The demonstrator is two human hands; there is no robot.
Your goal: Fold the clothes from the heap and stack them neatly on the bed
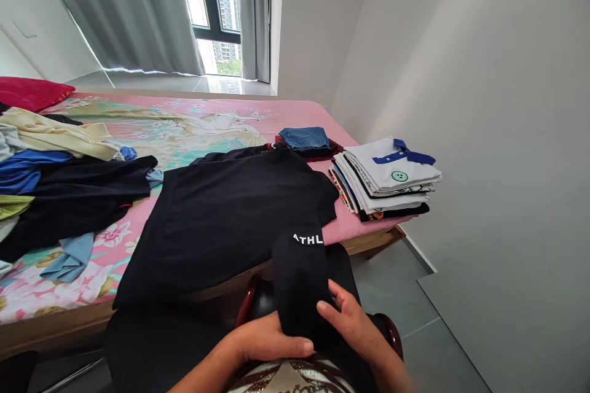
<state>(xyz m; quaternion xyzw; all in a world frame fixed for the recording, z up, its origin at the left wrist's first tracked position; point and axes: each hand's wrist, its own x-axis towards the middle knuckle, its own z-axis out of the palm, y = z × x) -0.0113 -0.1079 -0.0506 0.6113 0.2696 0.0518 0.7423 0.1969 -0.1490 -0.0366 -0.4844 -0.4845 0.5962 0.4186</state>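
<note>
A black top lies spread at the bed's near edge, part of it hanging over. A narrow part of it, probably a sleeve, comes toward me and bears the white letters "THL". My left hand is closed on the lower end of this part from the left, thumb on top and fingers hidden under the cloth. On the other side, my right hand holds the right edge, its thumb over the cloth and its fingers partly behind it.
Right of the top stands a stack of folded shirts, with folded jeans behind it. Loose clothes are heaped on the left of the bed. A dark chair with reddish-brown armrests is beneath my hands. A wall rises at right.
</note>
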